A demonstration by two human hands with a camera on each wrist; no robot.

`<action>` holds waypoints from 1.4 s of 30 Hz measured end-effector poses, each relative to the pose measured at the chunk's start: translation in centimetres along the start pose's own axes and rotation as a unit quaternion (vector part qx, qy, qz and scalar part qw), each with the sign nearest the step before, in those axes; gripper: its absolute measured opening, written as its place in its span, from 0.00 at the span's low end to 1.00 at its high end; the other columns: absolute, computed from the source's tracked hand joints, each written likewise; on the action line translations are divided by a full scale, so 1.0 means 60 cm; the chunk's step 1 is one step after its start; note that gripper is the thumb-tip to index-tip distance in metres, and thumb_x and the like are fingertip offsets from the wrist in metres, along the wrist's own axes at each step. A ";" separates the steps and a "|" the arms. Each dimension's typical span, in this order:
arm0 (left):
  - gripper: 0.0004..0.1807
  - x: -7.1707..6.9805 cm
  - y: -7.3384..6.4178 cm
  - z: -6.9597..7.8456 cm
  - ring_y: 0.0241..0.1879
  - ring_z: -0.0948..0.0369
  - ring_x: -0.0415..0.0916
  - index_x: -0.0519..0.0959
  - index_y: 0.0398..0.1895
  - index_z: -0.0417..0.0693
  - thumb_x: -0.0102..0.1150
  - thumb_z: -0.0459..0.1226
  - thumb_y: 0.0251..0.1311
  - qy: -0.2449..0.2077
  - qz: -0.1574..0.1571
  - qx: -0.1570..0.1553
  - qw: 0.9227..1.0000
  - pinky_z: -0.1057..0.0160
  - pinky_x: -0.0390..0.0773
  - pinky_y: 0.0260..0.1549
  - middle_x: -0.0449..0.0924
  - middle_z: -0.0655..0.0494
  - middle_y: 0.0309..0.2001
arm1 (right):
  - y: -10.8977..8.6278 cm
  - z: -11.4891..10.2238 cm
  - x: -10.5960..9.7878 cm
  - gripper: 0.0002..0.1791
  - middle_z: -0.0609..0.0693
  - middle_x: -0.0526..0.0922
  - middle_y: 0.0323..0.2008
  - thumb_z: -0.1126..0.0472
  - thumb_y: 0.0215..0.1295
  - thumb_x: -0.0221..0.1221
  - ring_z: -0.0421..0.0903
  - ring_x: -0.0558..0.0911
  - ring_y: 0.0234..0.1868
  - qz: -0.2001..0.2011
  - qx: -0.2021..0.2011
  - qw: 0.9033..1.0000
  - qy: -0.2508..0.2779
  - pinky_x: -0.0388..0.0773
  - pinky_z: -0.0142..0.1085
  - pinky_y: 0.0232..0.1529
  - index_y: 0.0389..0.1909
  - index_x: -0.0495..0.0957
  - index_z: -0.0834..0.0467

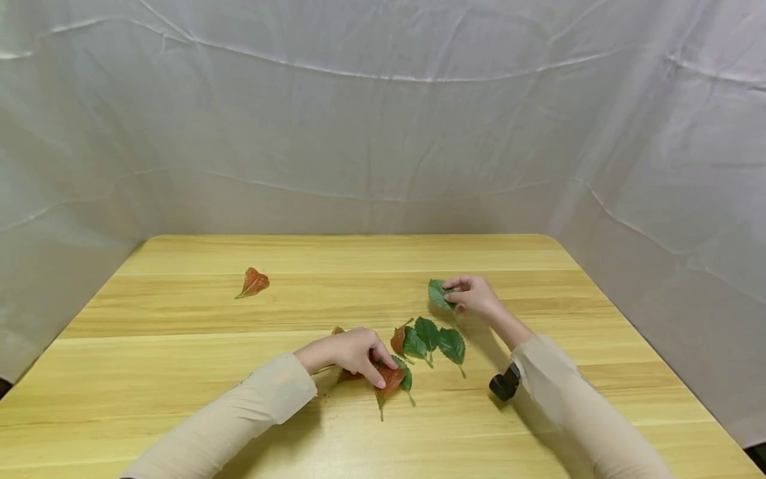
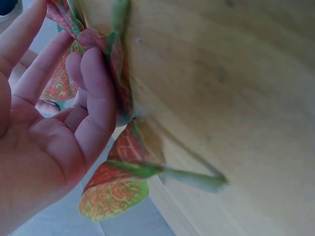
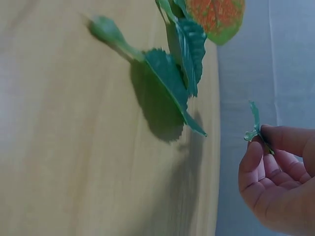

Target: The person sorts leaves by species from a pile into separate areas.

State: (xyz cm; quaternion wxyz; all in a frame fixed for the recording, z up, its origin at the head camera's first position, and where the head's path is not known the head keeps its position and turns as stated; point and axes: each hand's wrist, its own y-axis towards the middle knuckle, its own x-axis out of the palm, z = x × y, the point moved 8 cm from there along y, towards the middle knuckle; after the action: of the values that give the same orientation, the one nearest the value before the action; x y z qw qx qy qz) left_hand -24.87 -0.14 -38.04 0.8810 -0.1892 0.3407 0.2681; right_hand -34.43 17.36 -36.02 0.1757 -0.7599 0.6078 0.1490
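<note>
My left hand [image 1: 358, 351] holds a red leaf [image 1: 391, 382] between thumb and index finger, low over the table, with part of a green leaf [image 1: 407, 380] showing behind it. More red leaves lie under and beside that hand; in the left wrist view a curled red leaf [image 2: 130, 147] with a green stem is near the little finger. Farther right and back, my right hand [image 1: 475, 297] pinches a green leaf [image 1: 439, 295] by fingertips and thumb, raised off the table. The right wrist view shows this held leaf [image 3: 256, 118] edge-on.
Between the hands, several green leaves [image 1: 451, 344] and a red leaf [image 1: 399, 339] lie clustered on the wooden table [image 1: 179, 372]. A lone red leaf [image 1: 255, 282] lies at the back left. Pale cloth [image 1: 371, 133] hangs around the table. A black device [image 1: 505, 384] is at the right wrist.
</note>
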 end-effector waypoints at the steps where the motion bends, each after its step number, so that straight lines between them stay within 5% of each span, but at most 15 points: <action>1: 0.15 0.000 0.000 0.000 0.13 0.69 0.51 0.82 0.39 0.43 0.67 0.32 0.44 0.000 0.000 0.000 1.000 0.73 0.56 0.17 0.62 0.61 0.12 | 0.005 0.002 0.000 0.14 0.53 0.75 0.27 0.74 0.57 0.54 0.41 0.74 0.22 0.003 0.006 1.000 0.003 0.76 0.39 0.27 0.45 0.71 0.75; 21: 0.15 -0.001 0.000 -0.001 0.12 0.69 0.52 0.82 0.40 0.43 0.68 0.32 0.44 0.001 -0.001 -0.009 1.000 0.73 0.57 0.17 0.62 0.60 0.12 | 0.076 0.039 0.002 0.17 0.57 0.74 0.35 0.76 0.58 0.53 0.42 0.75 0.25 0.018 0.063 0.998 0.001 0.76 0.32 0.29 0.49 0.70 0.73; 34: 0.15 0.001 0.000 -0.003 0.12 0.69 0.51 0.82 0.40 0.43 0.67 0.32 0.44 -0.003 -0.004 -0.004 1.000 0.73 0.56 0.16 0.60 0.61 0.11 | 0.092 0.045 0.016 0.18 0.57 0.73 0.35 0.75 0.58 0.53 0.42 0.75 0.27 -0.001 0.065 0.998 -0.024 0.76 0.34 0.29 0.50 0.69 0.72; 42: 0.15 0.000 -0.001 -0.004 0.10 0.70 0.51 0.82 0.40 0.43 0.67 0.32 0.45 -0.010 -0.005 -0.009 1.000 0.73 0.57 0.16 0.60 0.60 0.11 | 0.093 0.046 0.018 0.15 0.66 0.72 0.45 0.76 0.57 0.54 0.45 0.77 0.28 0.004 0.066 0.998 -0.022 0.77 0.36 0.31 0.47 0.71 0.72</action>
State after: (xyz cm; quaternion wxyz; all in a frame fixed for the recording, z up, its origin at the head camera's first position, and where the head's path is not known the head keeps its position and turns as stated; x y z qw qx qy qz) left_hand -24.94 -0.28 -38.20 0.8843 -0.1957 0.3282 0.2684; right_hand -39.68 16.52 -39.45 0.2381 -0.7408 0.6153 0.1262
